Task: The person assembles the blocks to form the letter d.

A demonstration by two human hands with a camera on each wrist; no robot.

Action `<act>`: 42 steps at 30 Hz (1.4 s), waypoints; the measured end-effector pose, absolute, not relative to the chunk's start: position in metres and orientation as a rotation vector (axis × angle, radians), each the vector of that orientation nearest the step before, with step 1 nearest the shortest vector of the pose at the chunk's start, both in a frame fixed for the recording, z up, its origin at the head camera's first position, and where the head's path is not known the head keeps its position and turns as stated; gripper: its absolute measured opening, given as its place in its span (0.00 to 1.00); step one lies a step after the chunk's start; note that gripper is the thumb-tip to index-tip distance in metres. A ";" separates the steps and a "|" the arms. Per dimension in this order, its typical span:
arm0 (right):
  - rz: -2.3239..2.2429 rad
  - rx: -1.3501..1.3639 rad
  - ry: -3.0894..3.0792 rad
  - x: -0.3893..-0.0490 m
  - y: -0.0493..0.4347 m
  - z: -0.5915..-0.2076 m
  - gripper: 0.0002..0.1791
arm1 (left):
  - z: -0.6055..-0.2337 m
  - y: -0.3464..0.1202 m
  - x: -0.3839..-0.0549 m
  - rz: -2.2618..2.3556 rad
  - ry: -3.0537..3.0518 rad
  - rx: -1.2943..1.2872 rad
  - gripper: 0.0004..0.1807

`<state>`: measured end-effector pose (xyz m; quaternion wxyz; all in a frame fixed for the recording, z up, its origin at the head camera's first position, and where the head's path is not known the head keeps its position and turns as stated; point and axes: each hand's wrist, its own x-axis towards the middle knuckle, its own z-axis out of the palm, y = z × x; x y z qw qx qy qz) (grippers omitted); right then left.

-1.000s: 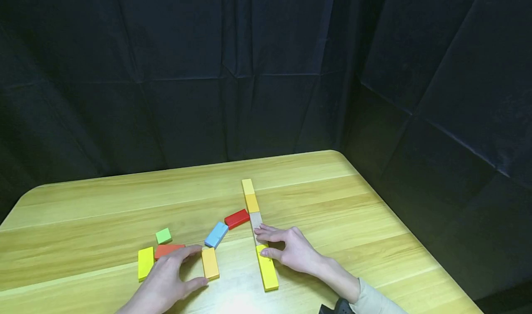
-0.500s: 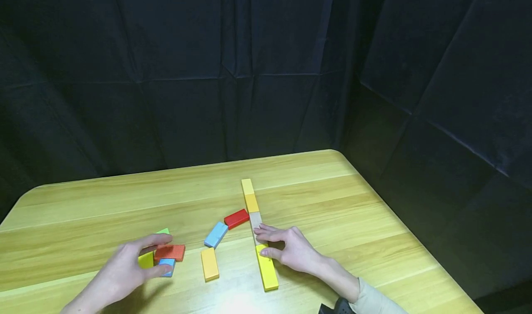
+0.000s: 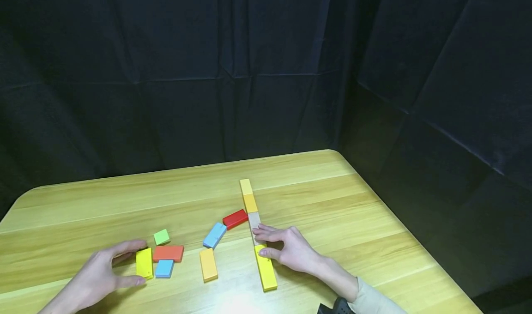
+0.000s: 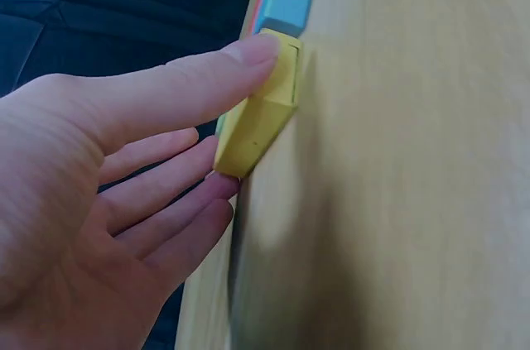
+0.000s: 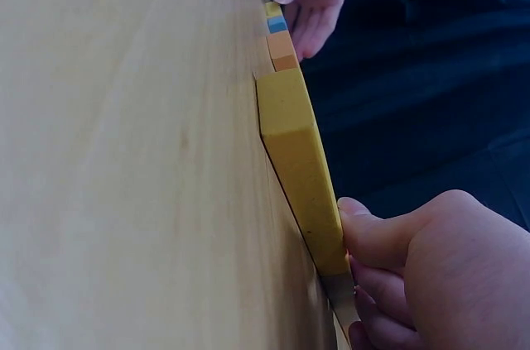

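Clock directions are as the head view shows them, with 12 o'clock at the table's (image 3: 299, 189) far edge. At the left, the person's left hand (image 3: 99, 270) comes in from about 7 o'clock, thumb and fingers apart around the left yellow block (image 3: 144, 262): thumb by its 6 o'clock end, fingers by its 11 o'clock corner. Whether they touch it cannot be told. The step in hand looks like taking hold of this block; a grip would call for thumb and fingertips to close evenly on its ends without nudging its neighbours: the green block (image 3: 161, 237) at 1 o'clock, the orange-red block (image 3: 168, 253) at 2, and the small blue block (image 3: 164, 268) at 3 to 4.

Farther right, the amber block (image 3: 208, 264), light-blue block (image 3: 214, 235) and red block (image 3: 235, 219) climb toward 1 o'clock, reaching a straight row of blocks. There the right hand (image 3: 293, 249), its forearm from 4 o'clock, rests with fingers on the whitish block (image 3: 254, 220) and thumb on the long yellow block (image 3: 266, 272). Fingers and thumb stand apart, seemingly steadying the row; keeping that touch light would suit.
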<state>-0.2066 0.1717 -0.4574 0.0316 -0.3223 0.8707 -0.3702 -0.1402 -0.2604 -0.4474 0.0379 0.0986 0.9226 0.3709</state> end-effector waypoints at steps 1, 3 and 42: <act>-1.142 -0.986 2.681 -0.207 0.172 -0.457 0.22 | -0.449 -0.261 -0.140 1.144 2.825 0.294 0.44; -1.144 -0.983 2.679 -0.207 0.171 -0.457 0.22 | -0.451 -0.262 -0.139 1.145 2.828 0.298 0.44; -1.120 -1.041 2.694 -0.206 0.172 -0.456 0.20 | -0.433 -0.219 -0.114 1.275 2.935 0.237 0.38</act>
